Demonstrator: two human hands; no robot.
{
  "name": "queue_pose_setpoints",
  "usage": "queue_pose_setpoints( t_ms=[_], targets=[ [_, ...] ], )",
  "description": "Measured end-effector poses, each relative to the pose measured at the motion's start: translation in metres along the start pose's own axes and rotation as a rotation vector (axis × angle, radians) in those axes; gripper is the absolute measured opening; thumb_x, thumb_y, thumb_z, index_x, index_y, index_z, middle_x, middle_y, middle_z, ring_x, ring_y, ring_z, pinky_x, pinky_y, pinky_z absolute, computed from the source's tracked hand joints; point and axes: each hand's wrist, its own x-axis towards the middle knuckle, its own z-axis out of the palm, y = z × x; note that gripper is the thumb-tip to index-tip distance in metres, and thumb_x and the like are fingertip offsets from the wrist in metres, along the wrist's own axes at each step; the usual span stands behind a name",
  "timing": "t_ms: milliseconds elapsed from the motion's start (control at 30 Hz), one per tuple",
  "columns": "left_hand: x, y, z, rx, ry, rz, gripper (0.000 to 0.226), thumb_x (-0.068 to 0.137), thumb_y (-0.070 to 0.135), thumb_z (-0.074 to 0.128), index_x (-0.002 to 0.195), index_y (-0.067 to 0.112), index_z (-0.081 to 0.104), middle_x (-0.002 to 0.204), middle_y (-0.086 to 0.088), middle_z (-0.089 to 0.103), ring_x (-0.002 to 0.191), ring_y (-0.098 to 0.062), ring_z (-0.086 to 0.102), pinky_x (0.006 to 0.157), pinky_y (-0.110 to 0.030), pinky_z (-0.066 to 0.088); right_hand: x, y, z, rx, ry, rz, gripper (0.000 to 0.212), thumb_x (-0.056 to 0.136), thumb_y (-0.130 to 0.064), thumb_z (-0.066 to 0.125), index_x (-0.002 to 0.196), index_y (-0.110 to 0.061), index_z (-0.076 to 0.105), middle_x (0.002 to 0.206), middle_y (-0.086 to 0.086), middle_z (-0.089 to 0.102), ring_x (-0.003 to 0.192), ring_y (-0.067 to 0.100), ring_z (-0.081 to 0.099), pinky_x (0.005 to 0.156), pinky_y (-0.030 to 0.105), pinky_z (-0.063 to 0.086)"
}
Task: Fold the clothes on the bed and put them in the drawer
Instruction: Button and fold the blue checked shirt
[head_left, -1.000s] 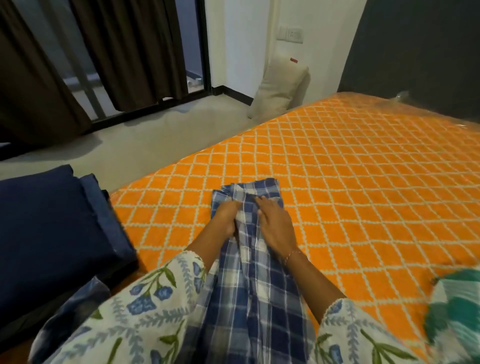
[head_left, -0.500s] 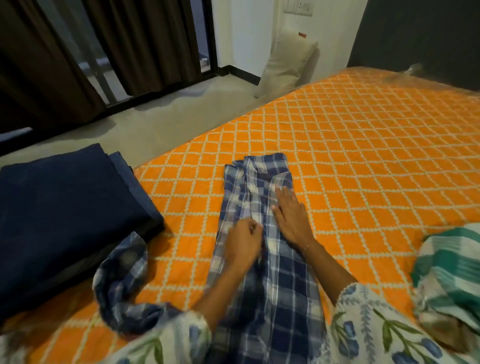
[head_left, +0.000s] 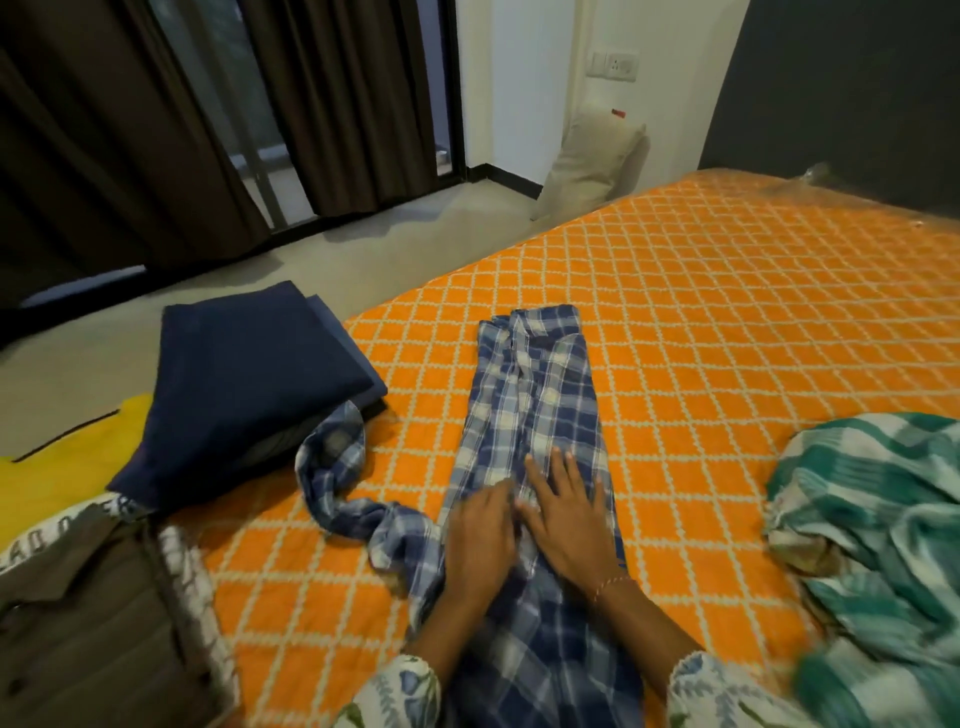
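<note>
A blue and white plaid shirt (head_left: 535, 405) lies lengthwise on the orange patterned bed (head_left: 727, 312), folded into a narrow strip, with one sleeve trailing out to the left. My left hand (head_left: 480, 530) rests flat on the shirt's lower middle, blurred by motion. Right beside it, my right hand (head_left: 563, 509) presses on the cloth with fingers spread and straight. No drawer is in view.
A folded dark blue garment (head_left: 249, 384) sits at the bed's left edge. A brown shirt (head_left: 93, 613) and yellow cloth (head_left: 57, 467) lie at the lower left. A crumpled green and white cloth (head_left: 878, 519) lies on the right. A cushion (head_left: 592, 161) leans against the far wall.
Both hands have slid down the shirt from its collar end toward me. The view has shifted, bringing the brown and yellow clothes into sight.
</note>
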Motion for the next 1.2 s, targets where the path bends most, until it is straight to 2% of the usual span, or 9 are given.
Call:
queue_pose_setpoints(
  t_ms=[133,233,400,567,700,800,1033,1133,1200],
  targets=[
    [-0.030,-0.020,-0.024,0.116,0.317,-0.282,0.040,0.085,0.011,0.062,0.124,0.008,0.057,0.123,-0.014,0.058,0.112,-0.035,0.055,0.090,-0.051,0.044,-0.044,-0.026,0.006,-0.025,0.014,-0.108,0.092,0.069,-0.083,-0.020,0.146,-0.034,-0.012,0.155,0.004,-0.023,0.142,0.018,-0.028,0.110,0.046,-0.022],
    [-0.055,-0.038,-0.035,0.163,0.180,-0.616,0.064,0.082,0.027,0.071,0.138,0.009,0.044,0.141,-0.018,0.042,0.129,-0.037,0.039,0.100,-0.052,0.034,-0.085,-0.044,0.049,-0.132,-0.006,-0.156,0.083,0.087,-0.077,0.010,0.152,-0.026,0.012,0.158,0.015,0.013,0.145,0.028,0.001,0.110,0.057,-0.005],
    [-0.059,-0.055,-0.054,-0.515,0.187,-0.630,0.026,0.096,0.013,0.051,0.120,0.007,0.059,0.111,-0.014,0.064,0.096,-0.030,0.061,0.079,-0.040,0.051,-0.094,-0.055,0.057,-0.148,0.212,-0.192,0.064,0.097,-0.061,0.012,0.142,-0.027,0.041,0.148,0.012,0.040,0.139,0.030,0.028,0.110,0.054,0.005],
    [-0.064,-0.038,-0.075,-0.906,0.294,-0.676,0.040,0.103,0.014,0.034,0.142,0.013,0.040,0.134,-0.006,0.051,0.118,-0.025,0.052,0.095,-0.039,0.045,-0.059,-0.111,0.000,0.530,0.029,-0.064,0.032,0.099,-0.027,0.045,0.114,-0.013,0.070,0.113,0.006,0.070,0.102,0.022,0.063,0.087,0.030,0.045],
    [-0.068,-0.028,-0.084,-0.983,0.300,-0.628,0.052,0.104,0.021,0.028,0.150,0.029,0.006,0.141,0.013,0.023,0.126,-0.007,0.032,0.103,-0.029,0.035,-0.033,-0.148,-0.005,0.446,-0.059,-0.144,0.021,0.091,-0.024,0.059,0.089,-0.015,0.077,0.089,0.003,0.073,0.079,0.018,0.065,0.069,0.029,0.048],
    [-0.069,-0.032,-0.081,-0.838,0.261,-0.572,0.060,0.102,0.037,0.031,0.138,0.044,-0.016,0.148,0.018,-0.004,0.140,-0.009,0.013,0.116,-0.042,0.022,-0.020,-0.167,-0.005,0.617,-0.081,-0.034,0.047,0.094,-0.011,0.048,0.048,-0.017,0.045,0.051,0.006,0.044,0.050,0.017,0.035,0.050,0.028,0.027],
    [-0.074,-0.041,-0.077,-0.589,-0.052,-0.411,0.069,0.098,0.048,0.031,0.131,0.037,-0.028,0.138,0.021,-0.037,0.137,-0.003,-0.027,0.117,-0.041,-0.008,0.029,-0.170,-0.029,1.805,-0.245,0.421,0.028,0.095,-0.028,0.050,0.101,-0.007,0.066,0.082,0.009,0.071,0.076,0.025,0.063,0.070,0.035,0.051],
    [-0.058,-0.035,-0.089,-0.646,-0.128,-0.465,0.088,0.084,0.072,0.036,0.143,0.030,-0.015,0.150,0.015,-0.018,0.146,-0.013,-0.006,0.119,-0.040,0.007,0.043,-0.156,-0.037,1.896,-0.189,0.466,0.056,0.086,-0.056,0.054,0.114,-0.009,0.065,0.103,0.013,0.070,0.098,0.032,0.062,0.088,0.043,0.051],
    [-0.029,-0.030,-0.109,-1.044,0.090,-0.629,0.079,0.081,0.077,0.036,0.140,0.024,0.035,0.142,0.004,0.042,0.129,-0.017,0.044,0.101,-0.028,0.043,0.051,-0.146,-0.044,1.848,-0.194,0.416,0.076,0.069,-0.066,0.067,0.125,-0.014,0.061,0.118,0.013,0.066,0.111,0.032,0.061,0.099,0.049,0.046]
  ],
)
